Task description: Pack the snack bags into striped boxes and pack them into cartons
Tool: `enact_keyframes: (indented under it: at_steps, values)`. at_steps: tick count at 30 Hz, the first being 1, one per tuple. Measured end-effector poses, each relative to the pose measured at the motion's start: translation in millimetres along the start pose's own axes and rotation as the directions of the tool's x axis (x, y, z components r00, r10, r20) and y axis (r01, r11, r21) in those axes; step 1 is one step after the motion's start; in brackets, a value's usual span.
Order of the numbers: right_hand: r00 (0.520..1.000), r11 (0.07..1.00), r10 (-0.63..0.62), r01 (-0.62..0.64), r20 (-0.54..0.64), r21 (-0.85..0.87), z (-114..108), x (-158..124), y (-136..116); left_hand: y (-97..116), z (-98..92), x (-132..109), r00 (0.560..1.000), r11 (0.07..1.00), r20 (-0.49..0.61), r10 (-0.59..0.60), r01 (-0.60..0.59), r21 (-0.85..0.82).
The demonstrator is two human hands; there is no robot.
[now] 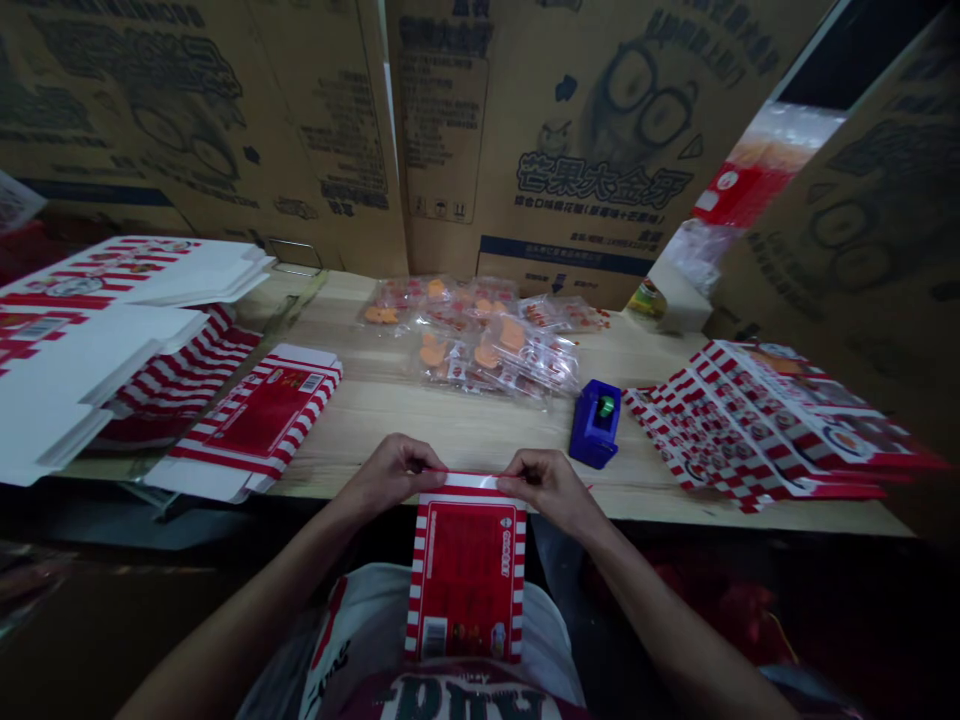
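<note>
A red box with white-striped edges [469, 580] stands against my body at the table's front edge, its printed back with a barcode towards me. My left hand [394, 468] pinches its top left corner. At the top right corner my right hand [546, 485] pinches the same edge. A blue tape dispenser [592, 435] with a green core sits just beyond my right hand. Past both hands lies a pile of clear packets [487, 345] with orange pieces inside.
Flat striped cartons [262, 410] lie on the left beside a stack of white and red card sheets [75, 330]. Filled-looking striped boxes [780, 420] are stacked on the right. Large brown cartons [465, 120] wall off the back of the wooden table [360, 400].
</note>
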State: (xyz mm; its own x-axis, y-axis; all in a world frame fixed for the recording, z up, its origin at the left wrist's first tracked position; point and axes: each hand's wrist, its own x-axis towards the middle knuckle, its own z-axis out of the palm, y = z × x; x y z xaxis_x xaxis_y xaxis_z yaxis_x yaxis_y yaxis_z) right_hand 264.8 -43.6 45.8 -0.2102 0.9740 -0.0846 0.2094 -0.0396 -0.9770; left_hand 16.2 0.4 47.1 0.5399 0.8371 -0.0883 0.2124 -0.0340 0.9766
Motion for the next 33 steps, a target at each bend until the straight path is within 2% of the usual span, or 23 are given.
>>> enact_keyframes:
  at_steps: [3, 7, 11, 13, 15, 17, 19, 22, 23, 24, 25, 26, 27, 28, 29, 30, 33]
  values:
    - [0.999, 0.999, 0.003, -0.004, 0.032, 0.035, -3.5, 6.3, -3.5, 4.2, -2.3, 5.5, 0.999, 1.0, 0.036, 0.004, -0.003, -0.026]
    - [0.998, 0.997, -0.055, 0.056, 0.03, -0.044, -5.0, 3.3, -6.1, 8.5, -3.8, 1.3, 0.993, 0.987, 0.046, 0.108, -0.112, 0.114]
    - [0.973, 0.952, -0.229, 0.225, 0.003, -0.207, -0.1, -10.5, 1.5, 3.5, 0.1, -9.5, 0.98, 0.963, 0.038, 0.193, -0.197, 0.186]
    - [0.943, 0.921, -0.326, 0.304, -0.058, -0.244, 6.8, -17.7, 9.7, -3.6, 7.0, -13.7, 0.974, 0.958, -0.016, 0.224, -0.217, 0.185]
    - [0.917, 0.905, -0.373, 0.327, -0.138, -0.273, 16.2, -24.5, 17.5, -11.5, 16.2, -16.8, 0.963, 0.952, -0.081, 0.259, -0.24, 0.188]
    - [0.906, 0.909, -0.37, 0.308, -0.205, -0.28, 26.0, -31.0, 23.0, -18.1, 25.1, -19.6, 0.945, 0.938, -0.123, 0.303, -0.273, 0.215]
    - [0.916, 0.93, -0.333, 0.278, -0.226, -0.242, 33.0, -35.9, 27.2, -22.4, 30.9, -22.5, 0.929, 0.918, -0.14, 0.343, -0.3, 0.259]
    - [0.925, 0.954, -0.286, 0.251, -0.251, -0.162, 28.3, -35.3, 38.7, -26.4, 32.3, -24.5, 0.903, 0.886, -0.161, 0.398, -0.334, 0.321]
    - [0.902, 0.957, -0.283, 0.243, -0.326, -0.159, 20.6, -32.8, 44.9, -27.5, 31.9, -24.1, 0.892, 0.876, -0.168, 0.419, -0.349, 0.334]
    - [0.845, 0.957, -0.287, 0.23, -0.451, -0.177, 9.7, -29.5, 52.0, -28.4, 31.8, -23.3, 0.881, 0.865, -0.175, 0.44, -0.365, 0.344]
    - [0.745, 0.957, -0.289, 0.201, -0.602, -0.21, -4.1, -25.5, 59.8, -29.1, 32.1, -22.3, 0.867, 0.855, -0.182, 0.463, -0.383, 0.35]
    - [0.611, 0.959, -0.282, 0.15, -0.74, -0.242, -19.7, -21.2, 67.8, -29.7, 33.0, -21.4, 0.856, 0.846, -0.186, 0.483, -0.4, 0.353]
    - [0.477, 0.962, -0.268, 0.085, -0.837, -0.26, -36.0, -16.7, 75.6, -30.1, 34.4, -20.5, 0.847, 0.839, -0.188, 0.497, -0.414, 0.352]
    - [0.385, 0.967, -0.243, 0.019, -0.89, -0.256, -51.8, -12.1, 82.9, -30.3, 36.1, -19.8, 0.841, 0.836, -0.193, 0.505, -0.423, 0.349]
    - [0.341, 0.97, -0.219, -0.027, -0.914, -0.242, -65.9, -7.6, 89.3, -30.4, 37.8, -19.3, 0.838, 0.836, -0.197, 0.508, -0.425, 0.346]
    - [0.332, 0.973, -0.194, -0.056, -0.923, -0.225, -77.7, -3.1, 94.9, -30.4, 39.3, -18.9, 0.836, 0.837, -0.203, 0.509, -0.426, 0.344]
    - [0.373, 0.979, -0.154, -0.066, -0.915, -0.192, -97.2, 8.8, 105.0, -30.0, 41.4, -17.9, 0.833, 0.843, -0.228, 0.505, -0.418, 0.338]
